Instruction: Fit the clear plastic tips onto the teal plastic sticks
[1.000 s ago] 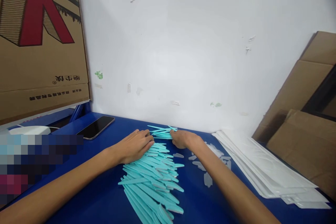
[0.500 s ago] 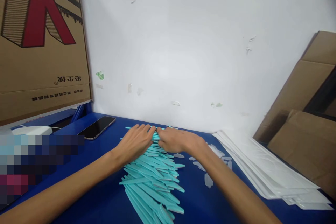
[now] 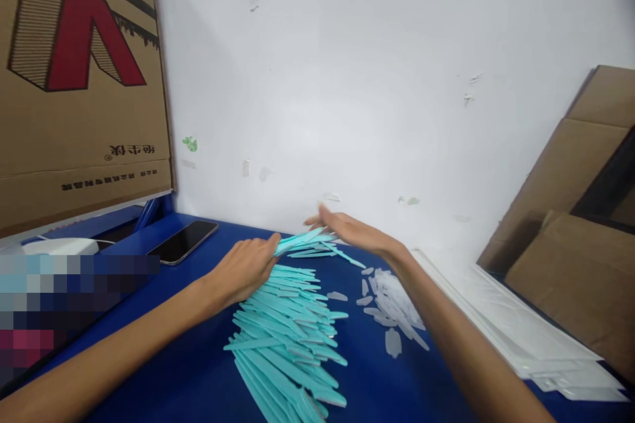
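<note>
A long heap of thin teal plastic strips (image 3: 288,330) lies on the blue table (image 3: 198,377). My left hand (image 3: 245,268) is closed on one end of a small bundle of teal strips (image 3: 305,241), lifted off the far end of the heap. My right hand (image 3: 347,231) hovers over the bundle's other end with its fingers stretched out, touching or just above the strips. A few loose teal strips lie under the bundle near the wall.
Small clear plastic pieces (image 3: 391,304) lie right of the heap. A stack of white plastic bags (image 3: 520,337) sits at the right, with cardboard (image 3: 575,225) leaning behind it. A phone (image 3: 182,241) and a large cardboard box (image 3: 74,79) are at the left.
Both hands were pressed together on the strips at the heap's far end. Now the left hand has lifted a bundle and the right hand has opened and risen.
</note>
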### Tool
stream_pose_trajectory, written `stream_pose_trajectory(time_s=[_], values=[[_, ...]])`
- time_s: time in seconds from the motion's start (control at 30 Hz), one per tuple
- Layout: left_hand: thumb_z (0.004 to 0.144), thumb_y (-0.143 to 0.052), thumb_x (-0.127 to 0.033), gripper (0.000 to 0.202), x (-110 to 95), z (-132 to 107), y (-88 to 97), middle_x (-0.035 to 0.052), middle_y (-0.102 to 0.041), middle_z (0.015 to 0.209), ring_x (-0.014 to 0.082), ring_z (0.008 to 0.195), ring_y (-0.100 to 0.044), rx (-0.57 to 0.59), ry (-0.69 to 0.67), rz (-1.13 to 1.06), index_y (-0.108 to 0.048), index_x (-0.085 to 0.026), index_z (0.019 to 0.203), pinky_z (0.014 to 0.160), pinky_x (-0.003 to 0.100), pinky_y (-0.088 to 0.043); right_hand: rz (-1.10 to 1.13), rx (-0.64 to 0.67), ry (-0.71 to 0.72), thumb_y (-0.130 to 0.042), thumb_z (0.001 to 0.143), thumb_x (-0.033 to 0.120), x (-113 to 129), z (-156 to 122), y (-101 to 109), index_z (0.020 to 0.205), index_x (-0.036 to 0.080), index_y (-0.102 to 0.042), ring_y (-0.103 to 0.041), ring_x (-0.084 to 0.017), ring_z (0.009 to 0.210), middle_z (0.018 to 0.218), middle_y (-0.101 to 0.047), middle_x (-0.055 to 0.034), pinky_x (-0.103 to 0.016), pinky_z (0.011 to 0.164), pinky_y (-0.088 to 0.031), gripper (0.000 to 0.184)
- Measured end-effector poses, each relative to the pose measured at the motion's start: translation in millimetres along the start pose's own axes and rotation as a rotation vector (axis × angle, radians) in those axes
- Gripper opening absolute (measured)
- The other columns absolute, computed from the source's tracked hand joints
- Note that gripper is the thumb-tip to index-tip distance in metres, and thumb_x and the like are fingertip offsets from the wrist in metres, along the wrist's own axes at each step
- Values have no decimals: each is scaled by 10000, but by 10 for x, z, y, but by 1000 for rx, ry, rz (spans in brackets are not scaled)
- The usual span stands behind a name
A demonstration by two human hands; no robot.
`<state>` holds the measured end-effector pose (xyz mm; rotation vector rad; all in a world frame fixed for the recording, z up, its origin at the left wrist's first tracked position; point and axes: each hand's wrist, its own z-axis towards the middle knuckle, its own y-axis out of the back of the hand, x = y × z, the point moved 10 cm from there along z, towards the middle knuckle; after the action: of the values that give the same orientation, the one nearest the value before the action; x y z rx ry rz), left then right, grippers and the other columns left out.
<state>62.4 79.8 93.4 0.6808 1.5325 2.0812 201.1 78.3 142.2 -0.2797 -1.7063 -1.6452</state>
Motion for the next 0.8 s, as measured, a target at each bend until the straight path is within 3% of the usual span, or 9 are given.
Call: stream_pose_trajectory(time_s=[0.07,0.23,0.37,0.47,0.6,0.7,0.8], values=[[1074,-330,-285,220,-23,-4,13,96,-736,899,297,814,-734,-16,1,-32,-524,-184,1057,640,334,-486,222,-117,3,39,992,706,-10,100,-65,1364,123,-620,-681,-258,1164,1303,-705,-170,-371,946,-520,955],[1054,-379,-263,209,-72,-25,-13,104,-760,1001,307,897,-749,-37,-5,-71,-537,-184,1165,686,340,-512,606,-323,-2,-10,1000,514,-18,287,-472,1196,60,-700,-728,-268,1086,1185,-752,-203,-376,961,-545,848],[966,-488,-185,344,-91,-37,-41,112,-760,1092,305,954,-745,-16,-31,-63,-508,-187,1309,731,340,-538,734,-410,-18,-168,961,540,-90,267,-581,995,109,-751,-747,-280,1008,1028,-789,-180,-376,927,-563,726],[906,-520,-130,428,-106,-54,-65,125,-762,1085,323,946,-745,8,-25,-40,-517,-175,1331,741,367,-552,733,-417,-16,-225,946,565,-94,245,-649,937,136,-758,-750,-280,937,955,-792,-162,-389,913,-561,684],[817,-573,-104,499,-82,-69,-63,151,-765,1035,356,898,-746,13,24,-8,-561,-165,1312,744,408,-555,620,-402,11,-191,992,477,37,230,-746,951,170,-777,-717,-257,993,954,-790,-110,-372,971,-516,663],[817,-569,-111,509,1,-68,1,164,-760,965,370,876,-742,-19,76,-7,-565,-148,1324,760,437,-550,473,-371,36,-236,1033,482,187,180,-669,1008,198,-771,-680,-254,1060,1044,-780,-82,-373,1000,-477,607],[874,-519,-121,422,62,-70,83,160,-744,885,363,869,-738,-59,79,-48,-589,-133,1290,790,451,-541,300,-279,91,-454,1007,559,383,68,-514,1047,221,-758,-654,-277,1117,1107,-766,-72,-394,1044,-420,456]])
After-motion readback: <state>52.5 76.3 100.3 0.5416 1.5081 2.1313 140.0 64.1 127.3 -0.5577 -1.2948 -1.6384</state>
